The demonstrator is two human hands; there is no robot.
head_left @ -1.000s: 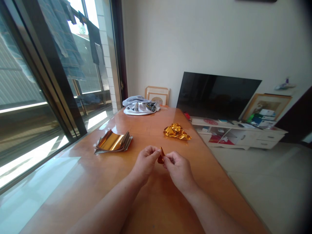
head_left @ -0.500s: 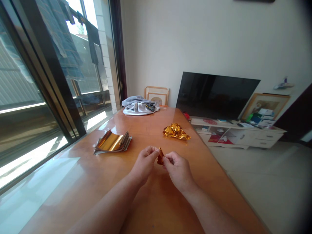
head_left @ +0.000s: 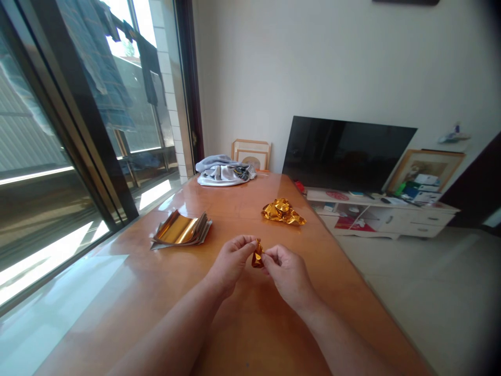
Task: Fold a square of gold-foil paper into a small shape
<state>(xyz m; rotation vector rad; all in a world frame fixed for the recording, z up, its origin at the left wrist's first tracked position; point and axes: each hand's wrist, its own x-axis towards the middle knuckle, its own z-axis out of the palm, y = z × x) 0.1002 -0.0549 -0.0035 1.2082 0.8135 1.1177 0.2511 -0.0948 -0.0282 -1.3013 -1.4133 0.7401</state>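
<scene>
Between my two hands is a small folded piece of gold foil paper [head_left: 257,258], shiny and creased. My left hand [head_left: 236,261] pinches its upper left edge between thumb and fingers. From the right, my right hand [head_left: 286,271] grips its side with thumb and forefinger. Both hands are held just above the wooden table [head_left: 238,334]. Left of them lies a stack of gold foil sheets [head_left: 180,230], its top sheet curled. Beyond my right hand rests a heap of crumpled gold foil pieces [head_left: 282,211].
Grey and white folded cloth [head_left: 224,171] lies at the table's far end. A glass sliding door [head_left: 74,130] runs along the left. Past the table's right edge stand a white low cabinet [head_left: 385,219] and a black television [head_left: 348,154].
The foil piece between my hands has turned and looks more crumpled, with more of its shiny face showing. My hands have barely shifted; the stack and heap are unchanged.
</scene>
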